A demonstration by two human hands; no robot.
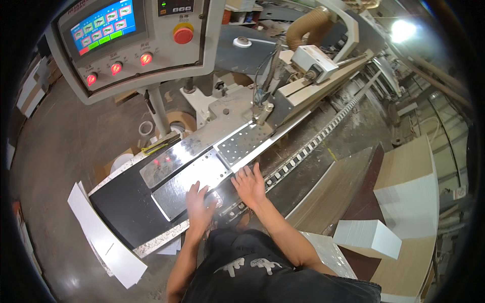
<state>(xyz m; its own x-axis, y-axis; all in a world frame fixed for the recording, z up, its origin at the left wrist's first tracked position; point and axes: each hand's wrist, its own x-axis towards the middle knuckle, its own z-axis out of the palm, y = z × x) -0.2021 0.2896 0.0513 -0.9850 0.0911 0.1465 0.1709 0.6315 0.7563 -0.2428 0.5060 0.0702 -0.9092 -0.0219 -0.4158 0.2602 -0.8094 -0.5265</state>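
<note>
Two bare hands are seen pressed flat on the machine bed. The left hand [198, 204] is laid palm down, fingers spread, on a shiny metal plate [189, 184]; nothing is gripped by it. The right hand [249, 184] is spread open just beside it, at the plate's right end next to the toothed feed chain [308, 146], and nothing is held in it either. A second, perforated metal plate [242, 144] is set further along the bed.

On the control box [136, 43] above, one bright blue screen [101, 25] with rows of small tiles is counted, along with three round lit red lamps [116, 68] beneath it and one large red push button [183, 34] on a yellow ring.

To the right, one small stack of white panels [366, 236] is rested on a larger stack of pale boards [404, 177]. One long white strip [103, 237] is leaned against the machine's left edge, and one roll of tape [146, 128] is left on the floor.
</note>
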